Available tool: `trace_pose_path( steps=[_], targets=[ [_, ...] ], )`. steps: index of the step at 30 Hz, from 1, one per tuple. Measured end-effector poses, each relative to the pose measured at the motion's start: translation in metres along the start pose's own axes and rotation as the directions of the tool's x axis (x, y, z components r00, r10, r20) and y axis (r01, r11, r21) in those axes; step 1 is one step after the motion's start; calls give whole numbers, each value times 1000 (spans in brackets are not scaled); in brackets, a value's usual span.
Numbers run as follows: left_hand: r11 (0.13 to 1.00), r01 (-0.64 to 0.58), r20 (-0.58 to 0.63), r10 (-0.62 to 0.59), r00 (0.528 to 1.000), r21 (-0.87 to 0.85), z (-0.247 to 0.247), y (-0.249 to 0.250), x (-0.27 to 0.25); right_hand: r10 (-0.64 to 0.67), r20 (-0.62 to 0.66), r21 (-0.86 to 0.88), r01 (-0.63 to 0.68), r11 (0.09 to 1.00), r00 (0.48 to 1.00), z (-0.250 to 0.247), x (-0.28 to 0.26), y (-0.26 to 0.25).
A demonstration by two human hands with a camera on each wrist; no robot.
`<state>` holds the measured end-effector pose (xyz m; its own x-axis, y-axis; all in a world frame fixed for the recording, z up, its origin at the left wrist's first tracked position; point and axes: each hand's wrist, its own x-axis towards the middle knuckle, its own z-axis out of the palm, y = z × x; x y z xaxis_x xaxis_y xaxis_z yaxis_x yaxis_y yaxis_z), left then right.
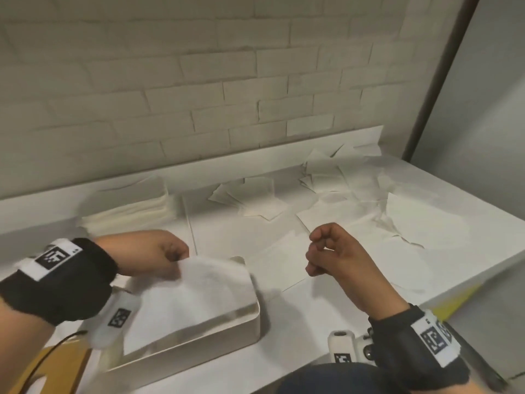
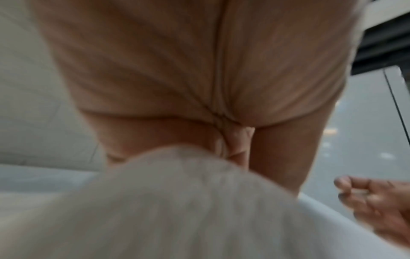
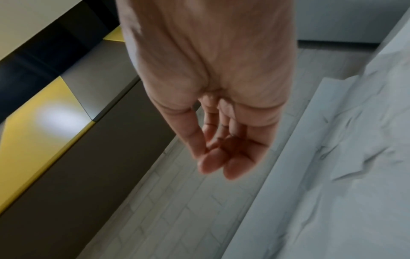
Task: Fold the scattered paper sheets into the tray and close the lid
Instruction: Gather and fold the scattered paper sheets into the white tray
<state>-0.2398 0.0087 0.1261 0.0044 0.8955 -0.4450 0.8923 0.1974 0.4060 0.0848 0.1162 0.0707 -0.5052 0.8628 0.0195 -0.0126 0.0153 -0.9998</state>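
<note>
My left hand (image 1: 174, 258) pinches the upper edge of a white paper sheet (image 1: 199, 297) and holds it over the cream tray (image 1: 251, 329) at the front left. The sheet drapes down across the tray's opening and hides the inside. In the left wrist view the left hand (image 2: 233, 154) grips the blurred sheet (image 2: 177, 201). My right hand (image 1: 315, 251) hovers right of the tray above the table, its fingers loosely curled and holding nothing; the right wrist view shows the right hand (image 3: 217, 163) empty. Several loose sheets (image 1: 355, 183) lie scattered at the back right.
A stack of folded sheets (image 1: 127, 209) sits at the back left against the brick wall (image 1: 199, 81). More flat sheets (image 1: 255, 200) lie mid-table. The white table (image 1: 298, 322) ends at the right over a yellow and grey floor (image 3: 40, 122).
</note>
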Motion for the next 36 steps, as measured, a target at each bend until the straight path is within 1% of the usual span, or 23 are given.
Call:
trace_pose_path(
  steps=[3,6,8,9,10,12,14,16,17,18,19,20,22,24,26,27,28,29,30,33,34,35,36],
  targets=[
    [987,80,65,-90,994,140,22,-11,13,66,-24,-43,-67,997,998,-15,-5,14],
    [949,76,77,-104,992,305,35,-19,20,121,-80,-95,-129,987,989,-32,-12,25],
    [934,64,84,-100,991,351,38,-25,22,160,-138,-193,-185,964,977,-49,-16,37],
    [932,48,88,-86,992,360,40,-28,23,171,-178,-296,-218,930,969,-60,-17,43],
    [929,42,99,-84,991,369,40,-33,22,173,-222,-435,-256,863,960,-74,-16,50],
    [907,10,80,-48,996,421,43,-39,22,173,-314,-682,-349,643,933,-106,-11,63],
    [862,7,-41,16,999,507,46,-40,17,136,-414,-797,-431,423,900,-139,-1,68],
    [771,31,-173,103,979,636,51,-36,13,163,-434,-829,-463,314,886,-165,8,68],
    [765,38,-225,142,964,643,54,-29,14,215,-393,-849,-442,289,894,-172,12,68],
    [780,58,-231,112,967,623,54,-21,16,272,-329,-875,-400,272,904,-174,14,68],
    [815,33,-220,117,968,579,55,-14,19,324,-268,-902,-354,247,907,-175,16,69],
    [863,40,-149,42,988,504,57,-10,21,346,-226,-927,-310,211,911,-174,18,70],
    [918,-87,34,81,996,388,63,-8,29,293,-190,-967,-230,110,937,-174,22,76],
    [837,-241,191,167,967,491,62,1,32,195,-164,-986,-168,5,967,-174,25,77],
    [936,-213,188,164,968,279,65,0,28,168,-148,-985,-130,-115,975,-174,24,75],
    [939,-209,166,168,972,273,63,8,25,182,-133,-982,-105,-156,974,-174,24,75],
    [938,-230,145,197,970,261,57,16,22,188,-109,-985,-80,-154,976,-176,23,75],
    [989,-66,38,62,997,129,48,34,24,188,-83,-993,-65,-102,979,-178,21,73],
    [986,22,-72,-10,997,167,36,56,25,183,-55,-998,-58,13,982,-180,20,69],
    [956,-101,-135,142,981,276,21,106,28,132,-8,-866,-73,494,991,-187,18,45],
    [965,-110,-126,143,982,237,21,128,35,139,13,-805,-73,589,990,-188,18,36],
    [973,-160,-135,184,974,168,25,147,43,173,46,-773,-74,630,984,-188,19,30],
    [972,-210,-157,224,962,103,29,166,52,214,85,-774,-71,629,973,-188,21,26]
  ],
)
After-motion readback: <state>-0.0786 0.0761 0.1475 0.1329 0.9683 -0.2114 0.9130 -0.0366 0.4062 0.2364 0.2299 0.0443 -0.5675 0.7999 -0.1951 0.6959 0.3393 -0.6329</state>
